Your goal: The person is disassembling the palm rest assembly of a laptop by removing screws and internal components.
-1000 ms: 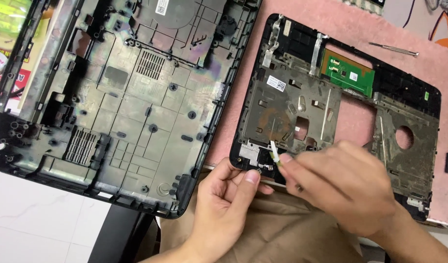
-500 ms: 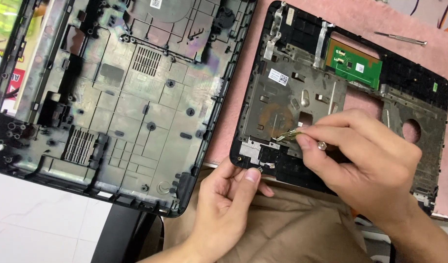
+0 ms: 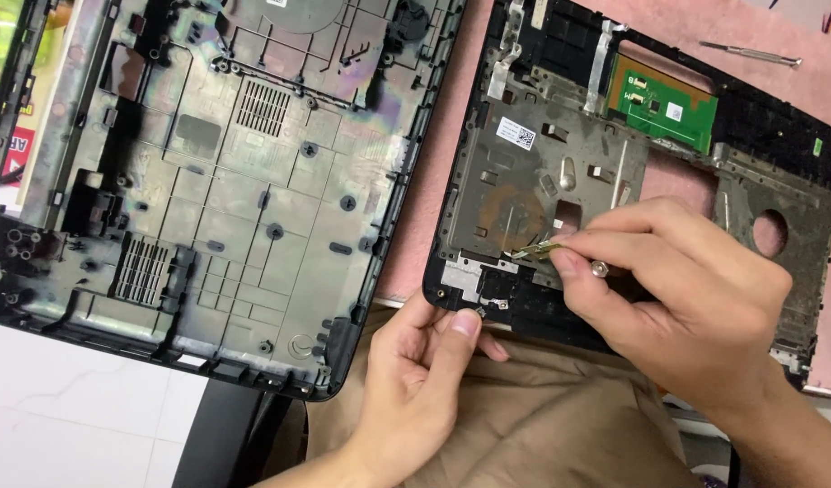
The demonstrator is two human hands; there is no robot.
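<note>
1. The right hand (image 3: 695,298) reaches in from 4 o'clock and lies over the middle of the laptop palmrest frame (image 3: 542,163), its fingers pinched on a thin flat brass-coloured strip (image 3: 540,249) whose free end points toward 9 o'clock.
2. A small round silvery piece (image 3: 600,267) shows between the fingers of that hand; whether it is gripped or only resting there cannot be told.
3. The left hand (image 3: 424,389) comes up from 6 o'clock, thumb tip pressed on the frame's near edge at its 7 o'clock corner, fingers curled under that edge, so it grips the frame.
4. The frame lies underside up on a pink mat (image 3: 777,36), its near edge overhanging toward the person's lap, covered in tan cloth (image 3: 542,425).
5. A green circuit board (image 3: 664,101) sits in the frame at 1 o'clock from the strip, and a white sticker (image 3: 520,136) at 12 o'clock.
6. At 9 o'clock of the frame, just beside it, lies a black laptop base shell (image 3: 216,181), inside up, on the desk (image 3: 63,407).
7. A slim screwdriver (image 3: 750,52) lies on the mat at 1 o'clock, well apart from both hands.
</note>
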